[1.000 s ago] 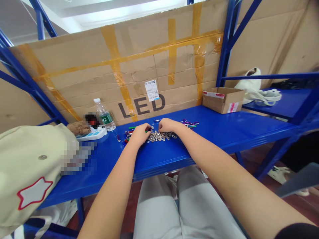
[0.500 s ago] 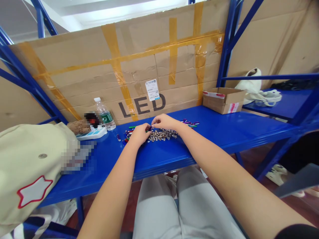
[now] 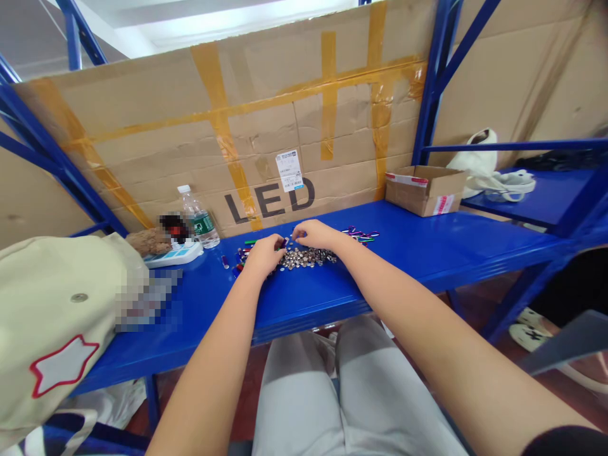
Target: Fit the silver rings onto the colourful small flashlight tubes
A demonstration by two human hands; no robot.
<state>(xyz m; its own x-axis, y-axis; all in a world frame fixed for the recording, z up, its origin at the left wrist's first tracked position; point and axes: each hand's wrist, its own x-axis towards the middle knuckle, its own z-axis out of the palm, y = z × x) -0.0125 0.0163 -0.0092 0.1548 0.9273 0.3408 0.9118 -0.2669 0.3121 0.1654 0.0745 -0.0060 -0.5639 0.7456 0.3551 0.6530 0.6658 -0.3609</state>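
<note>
My left hand [image 3: 265,256] is closed around a small dark blue-purple tube [image 3: 284,243], whose end pokes up between thumb and fingers. Just to its right, my right hand [image 3: 314,234] hovers with fingers curled in; anything between its fingertips is too small to make out. Below both hands lies a heap of small round silver pieces [image 3: 306,258] on the blue tabletop [image 3: 304,297]. Coloured tubes [image 3: 241,254] lie partly hidden behind my left hand, and one loose blue tube [image 3: 225,261] sits farther left. Shiny purple and green pieces [image 3: 363,235] are spread beyond my right wrist.
A water bottle [image 3: 203,221] and a white tray-like item [image 3: 178,254] stand at the back left. A cream bag [image 3: 61,297] with a star patch covers the left end. An open cardboard box [image 3: 425,190] is at the back right. A large cardboard sheet [image 3: 266,139] rises behind.
My right hand has drawn slightly right, away from the tube and my left hand. The left hand keeps its hold, nearly in place.
</note>
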